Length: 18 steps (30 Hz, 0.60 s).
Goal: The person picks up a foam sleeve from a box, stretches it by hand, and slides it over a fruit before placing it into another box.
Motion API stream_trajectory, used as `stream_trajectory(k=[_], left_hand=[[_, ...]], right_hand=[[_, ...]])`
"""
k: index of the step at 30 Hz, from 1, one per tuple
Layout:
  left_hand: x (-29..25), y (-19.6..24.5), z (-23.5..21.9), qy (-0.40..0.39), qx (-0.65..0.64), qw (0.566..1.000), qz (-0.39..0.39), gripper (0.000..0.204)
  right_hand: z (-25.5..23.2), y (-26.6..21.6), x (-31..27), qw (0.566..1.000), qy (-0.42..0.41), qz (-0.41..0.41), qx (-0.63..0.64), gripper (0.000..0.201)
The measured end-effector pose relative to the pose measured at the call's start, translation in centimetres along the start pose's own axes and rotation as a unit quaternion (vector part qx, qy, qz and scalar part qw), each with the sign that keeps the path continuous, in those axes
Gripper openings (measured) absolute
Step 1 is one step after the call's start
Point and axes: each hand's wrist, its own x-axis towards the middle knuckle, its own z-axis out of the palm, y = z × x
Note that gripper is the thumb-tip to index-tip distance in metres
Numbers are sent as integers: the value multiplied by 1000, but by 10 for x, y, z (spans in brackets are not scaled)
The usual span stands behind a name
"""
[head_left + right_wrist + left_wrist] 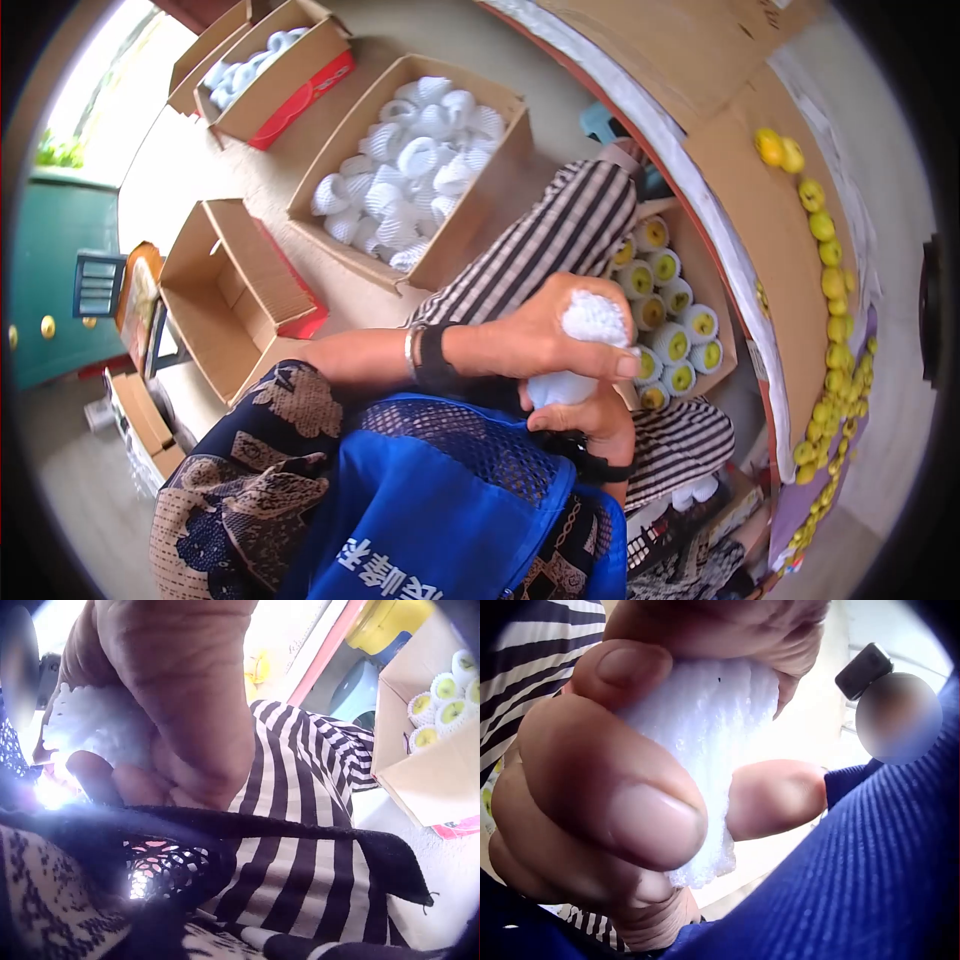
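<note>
Grip: both hands, left hand [535,335] above and right hand [590,420] below, fingers curled tight round one white foam net sleeve [585,345] held over the lap, judged mid-wrapping; next move likely calls for seating it among wrapped fruit in the box [712,290].

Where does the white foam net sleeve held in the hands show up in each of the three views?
Head view: white foam net sleeve right of centre, gripped between the left hand above and the right hand below.
Left wrist view: fills the centre, pinched between thumb and fingers.
Right wrist view: upper left, partly hidden behind the hand.
Shared landmark: the black-and-white striped trousers appear in all three.
</note>
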Motion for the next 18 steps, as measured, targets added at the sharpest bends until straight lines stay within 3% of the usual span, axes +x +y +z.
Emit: stream_trajectory(k=[4,5,8,9,13,15,18], left_hand=[[3,-2,-1,14,14,999,26,34],[3,2,-4,1,32,999,-3,42],[8,-4,-8,-8,28,999,16,56],[9,-6,-13,-56,-8,998,-29,78],[9,-12,-22,-51,-2,999,12,110],[9,-10,-27,-51,35,998,29,119],[6,-10,-28,-14,-108,994,16,119]], right_hand=[[2,-3,3,998,43,-9,-40,39],[-2,-2,3,997,46,-4,-58,39],[-4,4,3,993,90,-34,-71,38],[-9,8,5,992,99,-38,-66,37],[-17,5,6,993,104,-8,-56,35],[-25,13,9,995,86,-20,-49,44],[-29,18,13,989,114,-81,-41,47]])
